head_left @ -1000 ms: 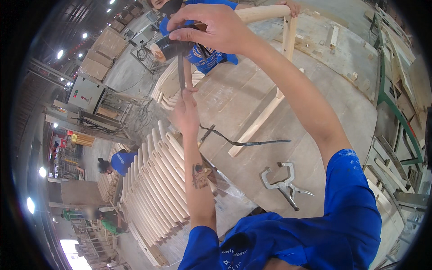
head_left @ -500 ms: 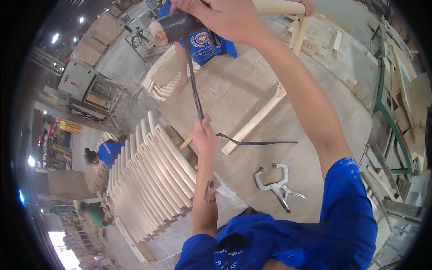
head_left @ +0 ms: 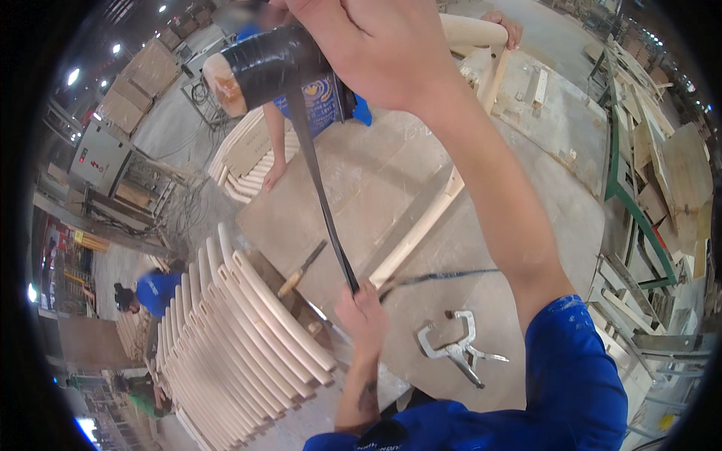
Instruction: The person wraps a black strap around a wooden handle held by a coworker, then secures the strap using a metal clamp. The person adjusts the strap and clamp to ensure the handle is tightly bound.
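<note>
A wooden piece with a bare rounded end (head_left: 224, 84) rises close in front of me, wound in a black rubber strip (head_left: 272, 64). My right hand (head_left: 380, 56) is closed over it at the upper edge, with some fingertips out of sight. From the winding, the strip runs down taut to my left hand (head_left: 359, 312), whose fingers are closed on it. The strip's loose tail trails right across the table (head_left: 331, 161). Below that tail lies a metal locking C-clamp (head_left: 460, 349). A chisel with a wooden handle (head_left: 289, 284) lies left of the strip.
Curved wooden parts (head_left: 244, 338) are stacked at the left. A pale wooden frame leg (head_left: 417, 233) crosses the table. Opposite, a co-worker's hand (head_left: 508, 31) grips the frame; the other hand (head_left: 274, 174) rests at the table edge. A green-framed rack (head_left: 639, 218) stands right.
My left hand has moved down and slightly right, drawing out a longer stretch of strip. The wrapped wood appears larger and further left. The chisel now shows more fully.
</note>
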Demonstrator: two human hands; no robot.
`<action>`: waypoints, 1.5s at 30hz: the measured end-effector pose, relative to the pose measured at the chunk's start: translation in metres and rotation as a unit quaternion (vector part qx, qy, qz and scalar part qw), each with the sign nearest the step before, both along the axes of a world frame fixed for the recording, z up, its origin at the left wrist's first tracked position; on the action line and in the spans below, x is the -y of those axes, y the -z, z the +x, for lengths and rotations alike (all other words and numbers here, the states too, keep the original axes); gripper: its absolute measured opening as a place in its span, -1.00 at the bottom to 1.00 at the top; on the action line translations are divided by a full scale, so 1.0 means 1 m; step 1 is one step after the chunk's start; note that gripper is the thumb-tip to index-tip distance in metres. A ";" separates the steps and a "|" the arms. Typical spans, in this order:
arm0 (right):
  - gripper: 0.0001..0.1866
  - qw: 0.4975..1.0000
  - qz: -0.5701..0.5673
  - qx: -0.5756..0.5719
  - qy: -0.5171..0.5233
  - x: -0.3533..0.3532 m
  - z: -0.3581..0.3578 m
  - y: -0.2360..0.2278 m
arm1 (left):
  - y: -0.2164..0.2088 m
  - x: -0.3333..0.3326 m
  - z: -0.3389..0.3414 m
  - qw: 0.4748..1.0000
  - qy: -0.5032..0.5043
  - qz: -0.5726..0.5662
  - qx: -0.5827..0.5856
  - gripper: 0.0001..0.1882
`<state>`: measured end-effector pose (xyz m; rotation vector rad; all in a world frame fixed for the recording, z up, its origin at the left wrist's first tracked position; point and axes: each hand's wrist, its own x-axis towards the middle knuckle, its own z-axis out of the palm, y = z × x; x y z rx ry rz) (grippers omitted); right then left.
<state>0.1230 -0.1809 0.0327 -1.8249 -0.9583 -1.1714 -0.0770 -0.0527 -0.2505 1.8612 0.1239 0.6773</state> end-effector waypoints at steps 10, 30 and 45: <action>-0.57 0.998 -0.008 0.047 -0.043 -0.010 0.001 0.010 | -0.013 0.011 -0.095 0.845 0.173 -0.506 -0.012 -0.42; -0.20 0.985 -0.046 -0.167 -0.022 0.020 -0.012 -0.024 | -0.083 0.093 -0.085 0.791 0.425 -0.410 0.158 -0.83; -0.47 0.961 0.086 -0.119 -0.233 0.020 -0.006 -0.016 | -0.129 0.135 -0.020 0.882 0.405 -0.093 0.224 -0.87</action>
